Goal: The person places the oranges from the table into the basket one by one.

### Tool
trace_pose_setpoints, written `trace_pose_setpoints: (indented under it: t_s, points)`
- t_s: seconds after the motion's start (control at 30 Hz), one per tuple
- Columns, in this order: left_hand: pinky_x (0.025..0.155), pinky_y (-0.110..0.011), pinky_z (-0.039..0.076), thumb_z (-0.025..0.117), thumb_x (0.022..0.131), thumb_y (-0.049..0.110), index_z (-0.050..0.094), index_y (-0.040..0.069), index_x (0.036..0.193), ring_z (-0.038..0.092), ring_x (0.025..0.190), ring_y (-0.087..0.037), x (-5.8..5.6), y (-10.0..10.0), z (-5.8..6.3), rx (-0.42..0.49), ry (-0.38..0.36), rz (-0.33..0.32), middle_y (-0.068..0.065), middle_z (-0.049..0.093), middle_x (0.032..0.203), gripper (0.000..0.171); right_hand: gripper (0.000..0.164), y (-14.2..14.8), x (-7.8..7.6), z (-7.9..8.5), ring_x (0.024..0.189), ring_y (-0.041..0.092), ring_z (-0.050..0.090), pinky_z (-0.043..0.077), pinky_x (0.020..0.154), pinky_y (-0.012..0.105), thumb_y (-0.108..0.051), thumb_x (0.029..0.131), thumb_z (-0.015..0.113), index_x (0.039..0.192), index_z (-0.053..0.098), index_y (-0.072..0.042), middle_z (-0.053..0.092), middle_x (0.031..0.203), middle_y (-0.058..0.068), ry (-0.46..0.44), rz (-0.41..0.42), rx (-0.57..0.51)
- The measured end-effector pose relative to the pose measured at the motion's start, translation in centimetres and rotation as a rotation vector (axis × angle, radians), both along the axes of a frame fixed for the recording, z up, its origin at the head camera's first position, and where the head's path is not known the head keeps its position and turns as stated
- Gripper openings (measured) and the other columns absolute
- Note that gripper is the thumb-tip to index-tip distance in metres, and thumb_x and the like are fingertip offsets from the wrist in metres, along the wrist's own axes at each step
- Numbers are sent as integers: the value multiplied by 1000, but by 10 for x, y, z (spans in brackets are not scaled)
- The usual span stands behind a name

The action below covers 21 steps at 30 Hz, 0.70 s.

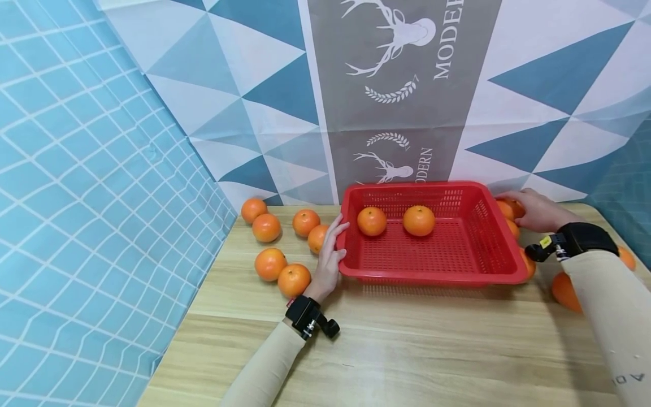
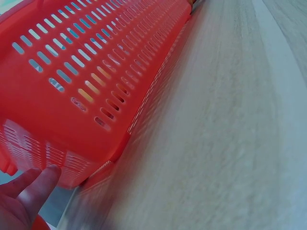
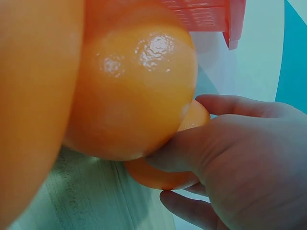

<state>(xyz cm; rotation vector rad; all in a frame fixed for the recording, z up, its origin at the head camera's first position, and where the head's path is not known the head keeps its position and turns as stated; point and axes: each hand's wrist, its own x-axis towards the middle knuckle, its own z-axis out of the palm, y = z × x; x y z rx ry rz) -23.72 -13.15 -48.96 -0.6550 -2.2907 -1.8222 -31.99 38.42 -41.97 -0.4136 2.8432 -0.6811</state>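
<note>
A red plastic basket (image 1: 417,277) with slotted walls stands against the back wall, with two oranges (image 1: 419,220) inside near its far side. My left hand (image 1: 328,263) rests at the basket's left end. Its fingers lie fairly straight along the rim, and in the left wrist view the fingertips (image 2: 50,172) meet the slotted outer wall. Beyond the basket's right end, my right hand (image 1: 540,212) grips an orange (image 3: 165,178) between thumb and fingers. A larger-looking orange (image 3: 139,91) in front partly hides that fruit in the right wrist view.
Several oranges (image 1: 270,264) lie on the wooden table (image 1: 386,350) left of the basket. More oranges (image 1: 565,291) sit along its right side, some partly covered by the right arm. A patterned cloth (image 1: 274,73) hangs behind, and blue checked cloth (image 1: 102,186) borders the left.
</note>
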Motion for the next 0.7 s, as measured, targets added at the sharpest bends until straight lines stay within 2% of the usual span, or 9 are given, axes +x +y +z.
trace_pose_setpoints:
  t_s: [0.3, 0.53, 0.7]
  points:
    - [142, -68, 24, 40, 96, 1, 42, -4, 167, 20, 177, -36, -1, 0, -1, -3, 6, 1, -7, 20, 190, 71, 73, 1, 3, 3, 113, 54, 60, 68, 80, 47, 11, 86, 82, 152, 52, 14, 60, 132, 40, 15, -2, -6]
    - [142, -68, 24, 40, 96, 1, 43, -3, 167, 20, 177, -35, 0, 0, 0, 0, 2, 5, -5, 21, 190, 71, 76, 1, 5, 10, 120, 61, 48, 68, 87, 58, 8, 87, 81, 155, 48, 15, 48, 138, 45, 39, -12, 53]
    - [141, -68, 27, 40, 96, 1, 42, -4, 167, 20, 177, -35, -2, 0, -1, 2, 2, 0, -5, 20, 191, 72, 76, 0, 6, 17, 119, 60, 50, 67, 83, 55, 6, 85, 85, 152, 52, 14, 52, 134, 42, 103, -4, 83]
